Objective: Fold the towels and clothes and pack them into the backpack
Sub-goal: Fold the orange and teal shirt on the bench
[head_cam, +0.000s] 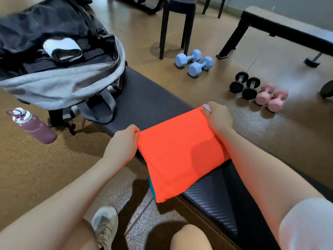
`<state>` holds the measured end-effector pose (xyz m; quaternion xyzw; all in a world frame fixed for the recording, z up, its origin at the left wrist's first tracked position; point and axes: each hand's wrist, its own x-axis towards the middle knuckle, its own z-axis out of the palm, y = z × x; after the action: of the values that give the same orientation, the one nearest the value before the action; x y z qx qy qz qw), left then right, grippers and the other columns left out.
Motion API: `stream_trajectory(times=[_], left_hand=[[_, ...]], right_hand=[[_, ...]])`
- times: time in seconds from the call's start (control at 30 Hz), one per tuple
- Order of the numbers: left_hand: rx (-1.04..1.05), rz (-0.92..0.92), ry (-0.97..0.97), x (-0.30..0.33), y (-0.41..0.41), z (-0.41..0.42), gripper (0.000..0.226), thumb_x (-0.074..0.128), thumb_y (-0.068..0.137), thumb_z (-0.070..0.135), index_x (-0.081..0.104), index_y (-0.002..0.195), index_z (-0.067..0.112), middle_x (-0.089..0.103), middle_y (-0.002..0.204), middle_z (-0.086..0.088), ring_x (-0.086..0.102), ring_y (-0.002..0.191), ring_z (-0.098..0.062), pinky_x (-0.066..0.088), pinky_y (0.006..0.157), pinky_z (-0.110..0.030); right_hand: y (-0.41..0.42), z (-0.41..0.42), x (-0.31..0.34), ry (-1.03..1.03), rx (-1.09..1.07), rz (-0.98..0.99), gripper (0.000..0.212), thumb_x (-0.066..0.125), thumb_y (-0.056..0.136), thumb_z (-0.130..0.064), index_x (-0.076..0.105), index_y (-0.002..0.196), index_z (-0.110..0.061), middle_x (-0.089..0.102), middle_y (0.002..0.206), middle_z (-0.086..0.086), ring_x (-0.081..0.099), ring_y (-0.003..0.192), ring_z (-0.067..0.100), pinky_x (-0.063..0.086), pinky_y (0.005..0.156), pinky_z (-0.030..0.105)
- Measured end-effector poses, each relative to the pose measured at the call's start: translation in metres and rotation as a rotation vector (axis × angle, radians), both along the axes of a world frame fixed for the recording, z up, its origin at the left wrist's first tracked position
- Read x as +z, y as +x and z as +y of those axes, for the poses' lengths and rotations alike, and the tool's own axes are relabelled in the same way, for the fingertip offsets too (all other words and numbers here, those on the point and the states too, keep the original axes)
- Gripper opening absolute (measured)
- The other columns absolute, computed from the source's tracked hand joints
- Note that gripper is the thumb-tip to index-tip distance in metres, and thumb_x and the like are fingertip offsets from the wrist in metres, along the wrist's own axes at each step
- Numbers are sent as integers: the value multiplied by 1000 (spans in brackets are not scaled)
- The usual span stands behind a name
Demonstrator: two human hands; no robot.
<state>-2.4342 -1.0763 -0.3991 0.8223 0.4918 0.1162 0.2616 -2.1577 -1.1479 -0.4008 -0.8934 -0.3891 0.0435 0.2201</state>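
A folded bright orange garment lies across the black padded bench, its near end hanging over the bench edge with a blue bit showing beneath. My left hand grips its far left corner. My right hand pinches its far right corner. The grey backpack lies open at the bench's far left end, with a rolled white and black item and dark clothes inside.
A purple water bottle lies on the floor left of the bench. Blue dumbbells, black dumbbells and pink dumbbells sit on the floor to the right. A black stool and another bench stand behind.
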Motion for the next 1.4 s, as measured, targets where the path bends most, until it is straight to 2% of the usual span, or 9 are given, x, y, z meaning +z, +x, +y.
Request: stream_trajectory(times=[0.1,0.2,0.3,0.43,0.53,0.73,0.97,1.1,1.4], left_hand=[[-43,146,358,-1,4,0,29,45,84,12,57,110,5,61,101,-15,57,90,-38,50,67,-43],[-357,-113,553,11,18,-27,45,36,76,17,62,108,-1,61,114,-19,59,103,-38,51,82,-46],[-606,28,389,10,35,-60,70,21,83,43,46,131,-2,39,143,-20,35,134,-32,28,110,-42],[-496,297,204,-14,37,-60,120,-2,56,80,-3,146,1,-11,154,-18,-11,143,-27,-10,114,-35],[-472,325,233,-20,36,-59,133,5,46,88,-6,146,2,-11,155,-16,-11,143,-27,-11,113,-34],[-476,309,223,-20,32,-56,141,12,40,93,-4,146,2,-9,155,-15,-10,143,-26,-6,116,-37],[-468,285,201,-15,33,-59,137,16,40,91,-2,148,8,-12,155,-14,-10,143,-27,-5,115,-37],[-512,66,399,-8,31,-84,93,40,62,70,49,126,4,46,134,-23,48,121,-39,37,102,-46],[-457,66,415,-27,9,-114,60,71,56,35,60,106,4,64,109,-14,64,102,-29,55,78,-37]], right_hand=[[-1,7,-6,-107,-59,-64,28,50,93,-34,52,104,-9,60,111,16,53,105,36,38,77,39],[-6,8,4,59,30,-198,38,48,90,-31,54,117,-4,57,119,17,48,114,36,35,93,41],[-28,-7,20,294,438,-260,42,37,87,-23,60,112,1,57,123,20,48,122,35,29,103,32],[-60,-39,15,-92,859,-118,63,27,88,-40,40,139,-7,33,149,12,25,138,19,12,113,32],[-51,-48,-4,-419,825,-259,80,7,78,-63,14,149,-27,9,158,-1,6,145,16,0,115,35],[-11,-55,-11,-429,616,-233,86,5,74,-70,5,149,-29,2,158,-7,2,146,14,-2,116,37],[3,-76,-8,-320,412,-295,57,34,96,-40,26,147,-15,18,156,5,22,142,21,15,115,49],[-25,-93,2,19,665,-399,47,45,86,-32,60,119,-3,52,132,22,47,118,30,32,100,37],[5,-134,-13,-244,681,-189,82,45,75,-61,37,142,-15,33,149,9,35,136,22,21,113,32]])
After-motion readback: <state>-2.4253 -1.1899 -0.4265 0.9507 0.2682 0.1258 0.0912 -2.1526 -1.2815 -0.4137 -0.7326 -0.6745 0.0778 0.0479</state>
